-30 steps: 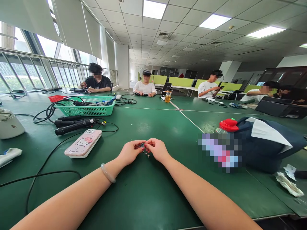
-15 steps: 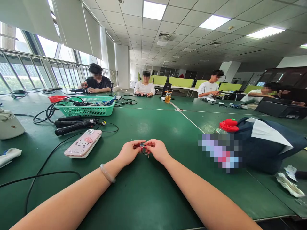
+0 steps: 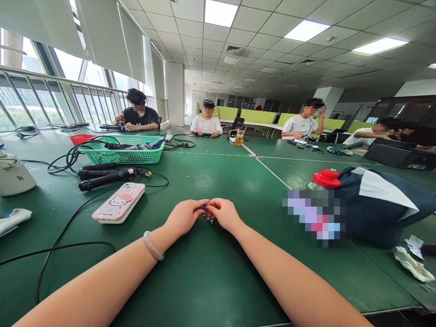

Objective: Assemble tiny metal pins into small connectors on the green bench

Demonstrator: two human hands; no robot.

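Observation:
Over the middle of the green table, my two hands meet at the fingertips. A tiny dark part, which resembles a small circuit board, is pinched between them. My left hand, with a pale bangle on its wrist, has thumb and forefinger closed on the part's left side. My right hand is closed at its right side, the fingertips covering much of it. Just below the fingers lie several tiny pieces, too small to name.
To the left are a pink phone, black handles with cables and a green basket. A red-lidded bottle and a dark bag stand at right. Several people sit around the table.
The small part has turned between my fingers and now shows less of its face. My hands stay nearly in place. A person at back right has raised a hand to the head.

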